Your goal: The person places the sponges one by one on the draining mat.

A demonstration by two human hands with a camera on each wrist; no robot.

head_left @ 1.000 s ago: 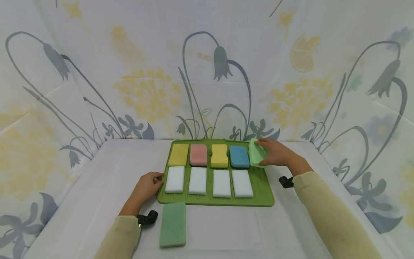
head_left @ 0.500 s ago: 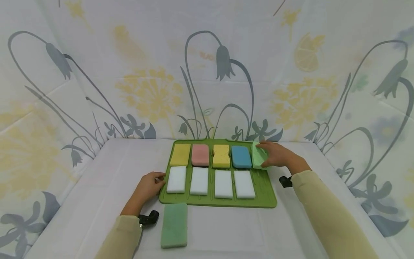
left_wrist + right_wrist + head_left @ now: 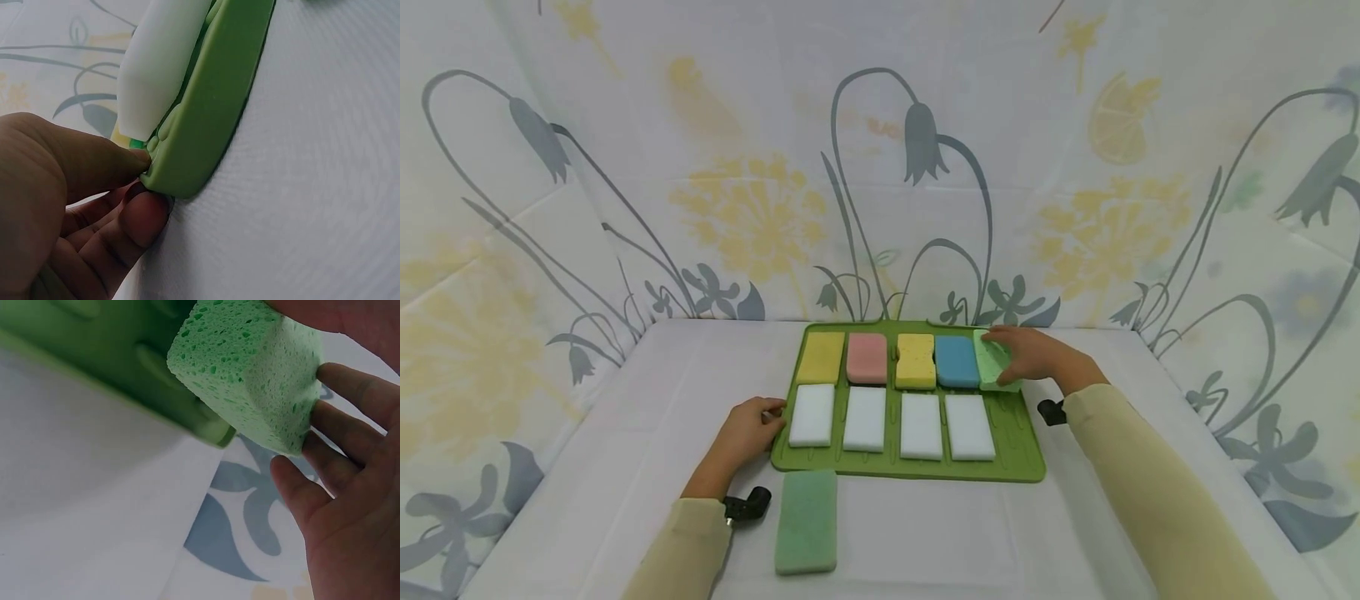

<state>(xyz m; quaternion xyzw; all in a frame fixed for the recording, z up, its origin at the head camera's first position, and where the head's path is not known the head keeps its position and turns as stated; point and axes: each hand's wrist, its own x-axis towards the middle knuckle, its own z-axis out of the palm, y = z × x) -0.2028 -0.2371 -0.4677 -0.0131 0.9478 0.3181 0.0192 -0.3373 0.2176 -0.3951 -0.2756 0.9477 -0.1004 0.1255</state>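
My right hand (image 3: pixel 1028 357) grips a light green porous sponge (image 3: pixel 992 360) at the back right corner of a green silicone tray mat (image 3: pixel 1017 450). Its fingertips lie along one face of the sponge, and the thumb is on the other side in the right wrist view. Close by the sponge's left edge lies a blue sponge (image 3: pixel 957 362). My left hand (image 3: pixel 747 435) pinches the mat's left rim, thumb above and fingers below, as the left wrist view shows. Just inside that rim lies a white sponge (image 3: pixel 159 69).
A yellow sponge (image 3: pixel 821 357), a pink sponge (image 3: pixel 867 359) and a notched yellow sponge (image 3: pixel 915 362) share the back row. Several white sponges (image 3: pixel 921 427) form the front row. A larger green sponge (image 3: pixel 807 522) lies on the white cloth before the mat. Patterned cloth walls (image 3: pixel 760 167) surround the table.
The right hand has shifted slightly left with the light green sponge, bringing it up against the blue sponge's edge. The left hand keeps its hold on the mat. The head view has shifted slightly.
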